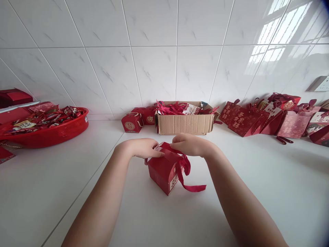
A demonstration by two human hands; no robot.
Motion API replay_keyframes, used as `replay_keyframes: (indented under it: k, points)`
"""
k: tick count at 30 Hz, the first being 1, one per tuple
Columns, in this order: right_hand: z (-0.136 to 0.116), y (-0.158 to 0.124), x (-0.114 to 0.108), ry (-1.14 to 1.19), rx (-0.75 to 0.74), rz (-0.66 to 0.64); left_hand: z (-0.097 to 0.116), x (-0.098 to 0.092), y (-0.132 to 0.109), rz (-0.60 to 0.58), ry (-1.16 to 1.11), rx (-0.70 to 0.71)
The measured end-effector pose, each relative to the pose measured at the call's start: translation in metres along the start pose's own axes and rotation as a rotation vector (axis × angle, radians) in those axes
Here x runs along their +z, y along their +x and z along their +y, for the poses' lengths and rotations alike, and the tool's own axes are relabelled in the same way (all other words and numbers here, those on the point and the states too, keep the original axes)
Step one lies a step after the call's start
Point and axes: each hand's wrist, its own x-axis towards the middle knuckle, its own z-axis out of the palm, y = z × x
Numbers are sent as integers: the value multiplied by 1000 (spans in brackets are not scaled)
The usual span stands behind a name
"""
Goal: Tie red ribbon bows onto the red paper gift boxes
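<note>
A small red gift box (pixel 164 168) with a curved lid stands at an angle on the white countertop. My left hand (pixel 144 148) grips its far left upper edge, with the thumb lying over the lid and the other fingers partly hidden behind. On the far right of the lid, my right hand (pixel 189 145) pinches a flat red strip that looks like ribbon; its fingertips are partly hidden. A loop of red ribbon (pixel 187 166) hangs at the box's right end, and its tail trails onto the counter. White lettering shows on that end of the box.
Behind my hands, a cardboard box (pixel 185 124) holds red ribbons. Small red boxes (pixel 132 123) stand beside it. To the left is a red plastic basket (pixel 64 132) of wrapped sweets. Several red gift bags (pixel 244 120) lean along the tiled wall at right.
</note>
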Motion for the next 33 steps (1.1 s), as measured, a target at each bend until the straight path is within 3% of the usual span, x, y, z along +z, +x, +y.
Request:
replay_keyframes:
  k: [3,9,33]
  points:
    - [0,0,0,26,-3,6,2,0,-2,-97,-70,-5]
    - [-3,-2,0,46,10,-7,4,0,-3,-124,-144,-16]
    - [-3,1,2,61,-5,-30,7,2,-4,-77,-59,-100]
